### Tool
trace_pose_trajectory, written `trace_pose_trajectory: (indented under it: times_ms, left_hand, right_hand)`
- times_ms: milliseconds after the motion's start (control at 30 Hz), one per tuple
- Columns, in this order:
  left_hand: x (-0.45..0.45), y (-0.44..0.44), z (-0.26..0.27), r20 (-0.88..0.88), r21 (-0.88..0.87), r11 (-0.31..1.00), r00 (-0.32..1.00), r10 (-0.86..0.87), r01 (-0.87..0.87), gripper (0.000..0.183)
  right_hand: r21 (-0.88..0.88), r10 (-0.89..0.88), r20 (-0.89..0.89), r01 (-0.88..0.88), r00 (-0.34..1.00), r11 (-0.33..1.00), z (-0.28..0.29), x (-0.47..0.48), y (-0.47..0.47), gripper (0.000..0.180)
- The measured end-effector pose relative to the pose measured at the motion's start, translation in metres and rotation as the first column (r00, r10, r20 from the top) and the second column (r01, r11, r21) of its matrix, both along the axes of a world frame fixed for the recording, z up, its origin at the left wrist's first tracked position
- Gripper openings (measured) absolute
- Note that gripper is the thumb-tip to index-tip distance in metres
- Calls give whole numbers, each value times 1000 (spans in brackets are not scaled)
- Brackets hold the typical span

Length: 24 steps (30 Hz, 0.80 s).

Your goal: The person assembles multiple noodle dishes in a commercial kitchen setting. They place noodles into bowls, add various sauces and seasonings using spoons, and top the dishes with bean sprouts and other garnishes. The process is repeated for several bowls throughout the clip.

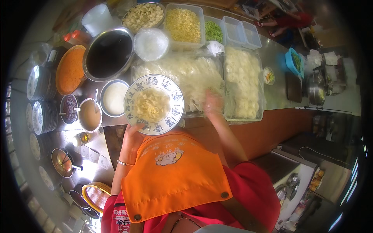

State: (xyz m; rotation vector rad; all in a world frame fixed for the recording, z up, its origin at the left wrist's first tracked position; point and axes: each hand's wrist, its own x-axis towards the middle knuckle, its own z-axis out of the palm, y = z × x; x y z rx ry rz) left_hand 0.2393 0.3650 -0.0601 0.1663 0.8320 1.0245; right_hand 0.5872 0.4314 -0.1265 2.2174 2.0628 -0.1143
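Note:
My left hand (135,132) grips the near rim of a white plate (175,111) with dark printed figures and characters, its thumb over the edge. Pale, flat noodle strips (153,104) lie in the plate's hollow. My right hand (213,102), blurred and apparently in a clear plastic glove, reaches into a wide tray of pale noodles (195,72) partly under clear plastic film. Its fingers are too unclear to show whether they grasp any. Right of that hand stands a clear tub (244,84) of folded whitish noodle portions.
Left stand a steel bowl of dark liquid (109,54), an orange sauce bowl (70,70), a white liquid bowl (116,97), a brown sauce bowl (89,115) and stacked plates (43,116). Shredded yellow food (183,24) and green shreds (213,31) are behind. Another person (291,21) is far right.

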Motion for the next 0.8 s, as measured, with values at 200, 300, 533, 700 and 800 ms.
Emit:
trace_pose_trajectory:
  times_ms: [200,300,533,700,800]
  left_hand:
    - [4,3,0,-27,-6,999,999,-36,36,62]
    - [6,3,-1,-35,-18,999,998,-49,49,62]
    - [10,7,-1,-49,-4,996,995,-85,85,62]
    - [17,13,-3,-15,28,993,994,-112,112,63]
    - [19,19,-1,-35,13,988,987,-156,157,62]
  right_hand:
    - [-78,15,132,-5,991,997,-45,12,9,42]
    - [-75,34,110,-26,993,997,-55,3,11,51]
    - [180,132,-313,-77,940,981,-3,25,-3,46]
    - [180,77,-879,177,470,968,37,29,-10,41]
    - [109,90,-992,232,88,967,31,33,-12,46]
